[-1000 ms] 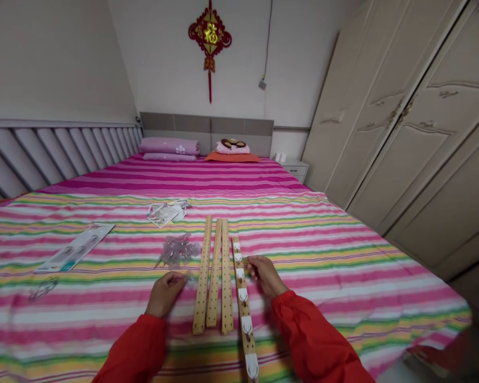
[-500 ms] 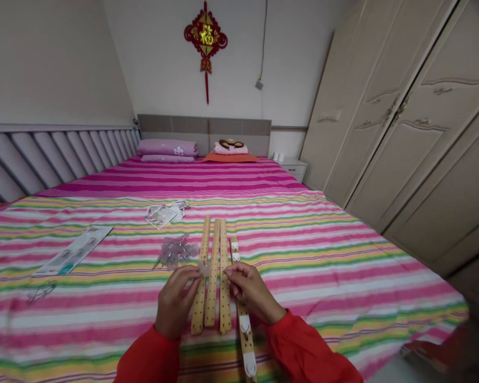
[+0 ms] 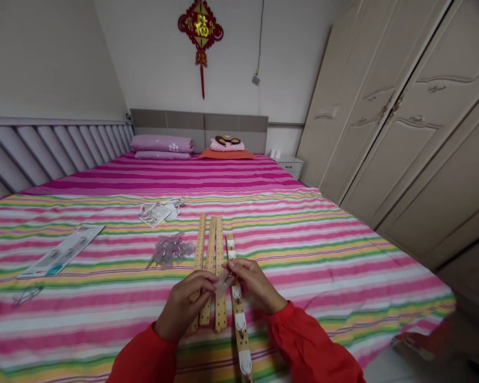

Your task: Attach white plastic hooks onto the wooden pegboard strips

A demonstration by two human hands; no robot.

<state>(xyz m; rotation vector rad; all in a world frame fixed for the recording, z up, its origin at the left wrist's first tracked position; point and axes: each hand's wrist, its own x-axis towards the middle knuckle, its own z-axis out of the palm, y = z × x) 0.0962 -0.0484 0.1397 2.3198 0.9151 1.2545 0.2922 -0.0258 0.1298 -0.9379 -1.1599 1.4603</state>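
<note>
Between the fingertips of my left hand (image 3: 187, 300) is a small clear plastic hook (image 3: 223, 283), its metal part pointing toward the right. My right hand (image 3: 252, 279) pinches at the upper edge of the same hook. Both hands are closed, above long wooden strips with rows of holes. Three bare strips (image 3: 221, 308) lie side by side beneath the left fingers. Under the right hand, another wooden strip (image 3: 236, 330) carries several white hooks (image 3: 240, 322) in a row. A pile of clear hooks (image 3: 171, 250) lies to the left of the strips.
Opened packaging (image 3: 159, 211) lies farther back on the striped bedsheet (image 3: 323, 276). A long flat pack (image 3: 64, 250) and a thin wire-like bundle (image 3: 27, 293) rest at left. Beyond are folded bedding (image 3: 162, 143) and the headboard; a wardrobe (image 3: 383, 117) stands at right.
My left hand has moved to the right with the clear hook, bringing it to my right fingertips. The hook has tilted. The view has shifted slightly.
</note>
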